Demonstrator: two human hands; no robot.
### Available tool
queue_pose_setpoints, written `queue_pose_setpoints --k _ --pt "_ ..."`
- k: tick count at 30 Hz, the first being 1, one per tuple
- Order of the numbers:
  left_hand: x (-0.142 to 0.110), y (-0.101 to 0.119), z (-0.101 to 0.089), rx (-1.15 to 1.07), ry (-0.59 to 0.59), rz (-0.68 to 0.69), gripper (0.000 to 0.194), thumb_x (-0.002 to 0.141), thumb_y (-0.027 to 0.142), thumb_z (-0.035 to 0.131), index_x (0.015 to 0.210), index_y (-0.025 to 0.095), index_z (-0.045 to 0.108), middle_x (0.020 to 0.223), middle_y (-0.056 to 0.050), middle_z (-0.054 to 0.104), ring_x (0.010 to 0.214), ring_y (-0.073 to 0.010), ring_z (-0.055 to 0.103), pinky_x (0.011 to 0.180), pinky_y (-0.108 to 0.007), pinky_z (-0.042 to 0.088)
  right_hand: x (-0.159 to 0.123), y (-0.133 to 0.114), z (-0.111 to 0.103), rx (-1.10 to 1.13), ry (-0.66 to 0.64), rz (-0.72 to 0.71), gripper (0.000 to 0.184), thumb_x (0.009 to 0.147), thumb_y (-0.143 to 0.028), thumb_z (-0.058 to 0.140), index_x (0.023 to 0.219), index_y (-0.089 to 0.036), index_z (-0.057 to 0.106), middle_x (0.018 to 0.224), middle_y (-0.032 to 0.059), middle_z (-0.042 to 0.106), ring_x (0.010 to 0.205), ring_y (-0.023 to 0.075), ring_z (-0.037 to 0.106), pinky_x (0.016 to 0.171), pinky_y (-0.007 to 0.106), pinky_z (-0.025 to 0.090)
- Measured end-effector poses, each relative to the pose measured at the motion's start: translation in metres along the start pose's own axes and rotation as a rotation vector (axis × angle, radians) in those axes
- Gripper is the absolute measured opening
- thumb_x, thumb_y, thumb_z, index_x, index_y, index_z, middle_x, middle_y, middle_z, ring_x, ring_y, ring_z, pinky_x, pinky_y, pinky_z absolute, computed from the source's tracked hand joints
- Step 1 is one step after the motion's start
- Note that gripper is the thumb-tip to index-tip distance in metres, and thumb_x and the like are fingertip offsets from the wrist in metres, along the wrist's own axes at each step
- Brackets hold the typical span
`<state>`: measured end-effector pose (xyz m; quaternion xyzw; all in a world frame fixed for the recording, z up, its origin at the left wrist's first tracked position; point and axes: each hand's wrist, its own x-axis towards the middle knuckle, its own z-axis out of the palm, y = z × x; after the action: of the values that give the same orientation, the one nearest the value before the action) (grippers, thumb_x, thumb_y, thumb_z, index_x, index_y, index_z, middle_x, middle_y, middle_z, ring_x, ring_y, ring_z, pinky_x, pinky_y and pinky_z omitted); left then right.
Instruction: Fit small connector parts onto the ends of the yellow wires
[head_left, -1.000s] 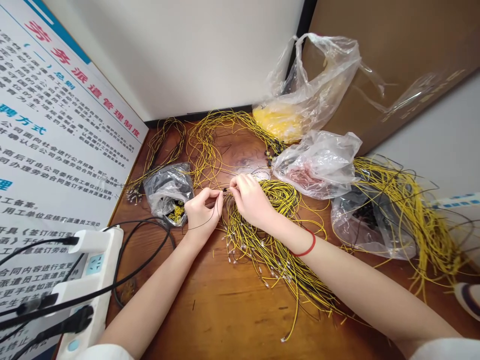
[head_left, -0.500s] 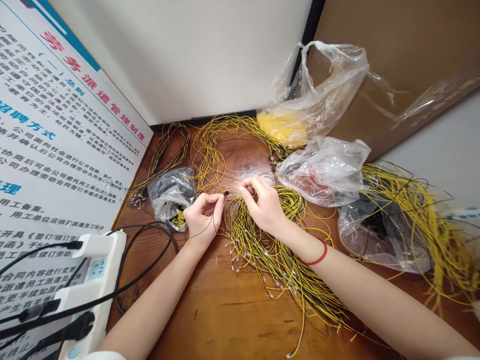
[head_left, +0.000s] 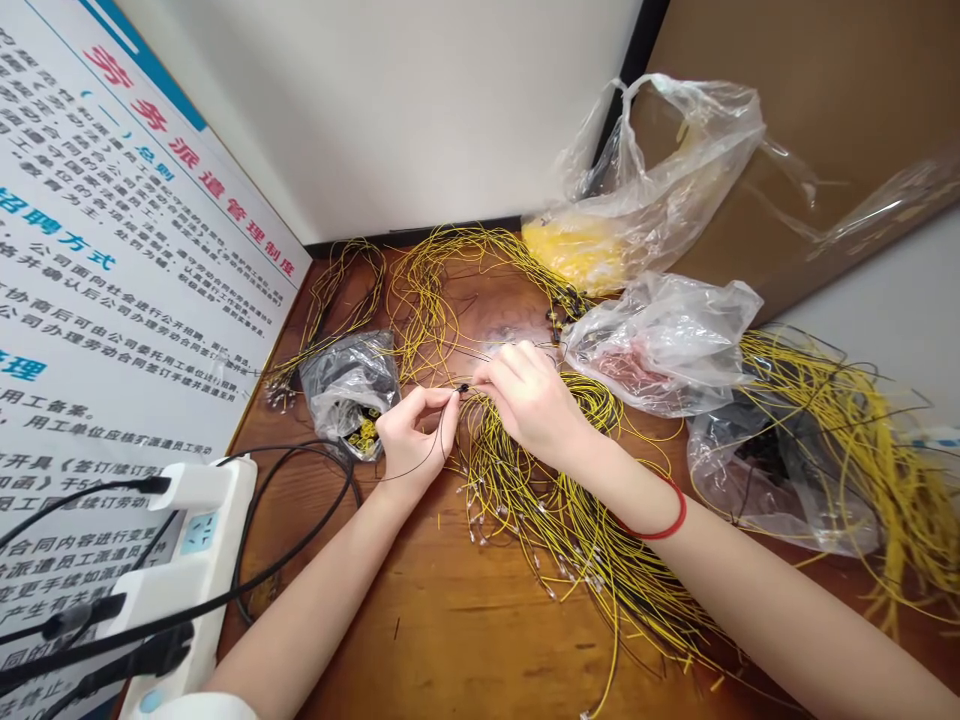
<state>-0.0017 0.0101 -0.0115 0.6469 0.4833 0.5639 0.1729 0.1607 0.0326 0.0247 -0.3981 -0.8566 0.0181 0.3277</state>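
Observation:
My left hand (head_left: 415, 435) and my right hand (head_left: 531, 400) meet above a tangled pile of yellow wires (head_left: 559, 530) with black stripes. Their fingertips pinch at a small black wire end (head_left: 463, 388). A thin black wire (head_left: 427, 462) runs from that end down past my left palm. My right fingers hold a thin wire leading to the same spot, though the exact grip is partly hidden. Small metal terminals (head_left: 510, 530) show on many wire ends beneath my hands.
On the wooden table (head_left: 375, 620) lie more yellow wire bundles (head_left: 847, 440) and several plastic bags, one holding small yellow pieces (head_left: 349, 385). A white power strip (head_left: 187, 560) with black cables stands at left, below a printed wall poster (head_left: 127, 230).
The view has shifted slightly, so the table's contents sit a little further right. My right hand has drawn slightly away from my left, and both still pinch at the small black end.

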Motion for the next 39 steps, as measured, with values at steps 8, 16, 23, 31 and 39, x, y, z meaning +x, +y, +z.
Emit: queue_pose_setpoints --k 8,16,23,31,39 --pt "0.003 0.004 -0.001 0.109 -0.001 0.095 0.010 0.080 0.019 0.063 0.070 0.016 0.062 0.068 -0.002 0.070 0.062 -0.0126 0.067 0.060 -0.022 0.056 0.001 -0.003 0.002 -0.145 -0.038 -0.057 0.031 0.097 -0.016 0.033 0.085 -0.018 0.062 0.080 0.0081 0.055 0.077 0.0218 0.040 0.069 0.035 0.032" --pt "0.005 0.009 -0.003 0.193 -0.004 0.162 0.011 0.080 0.017 0.061 0.069 0.017 0.063 0.068 -0.002 0.071 0.060 -0.0121 0.066 0.060 -0.022 0.055 0.004 -0.006 0.000 -0.201 -0.079 -0.084 0.031 0.096 -0.015 0.033 0.085 -0.018 0.062 0.081 0.0088 0.055 0.079 0.0233 0.040 0.069 0.036 0.029" --pt "0.005 0.009 -0.002 0.189 -0.007 0.167 0.011 0.080 0.017 0.061 0.069 0.017 0.064 0.067 -0.001 0.071 0.060 -0.0120 0.066 0.060 -0.022 0.055 0.004 -0.003 0.005 -0.088 -0.086 0.000 0.022 0.092 -0.011 0.040 0.087 -0.018 0.060 0.083 0.0082 0.056 0.081 0.0230 0.042 0.070 0.035 0.031" --pt "0.002 0.006 -0.002 0.126 -0.001 0.085 0.009 0.079 0.018 0.064 0.070 0.016 0.064 0.068 -0.001 0.071 0.061 -0.0121 0.067 0.062 -0.022 0.056 0.002 -0.001 0.009 -0.031 -0.077 0.052 0.019 0.094 -0.014 0.041 0.085 -0.018 0.058 0.085 0.0080 0.060 0.080 0.0222 0.045 0.073 0.035 0.034" --pt "0.001 0.003 0.000 0.074 -0.015 0.026 0.009 0.079 0.020 0.064 0.071 0.016 0.064 0.070 -0.002 0.071 0.063 -0.0124 0.067 0.063 -0.022 0.056 -0.001 -0.006 0.014 -0.114 -0.034 0.046 0.021 0.095 -0.017 0.039 0.086 -0.016 0.058 0.084 0.0087 0.060 0.078 0.0218 0.043 0.071 0.034 0.031"
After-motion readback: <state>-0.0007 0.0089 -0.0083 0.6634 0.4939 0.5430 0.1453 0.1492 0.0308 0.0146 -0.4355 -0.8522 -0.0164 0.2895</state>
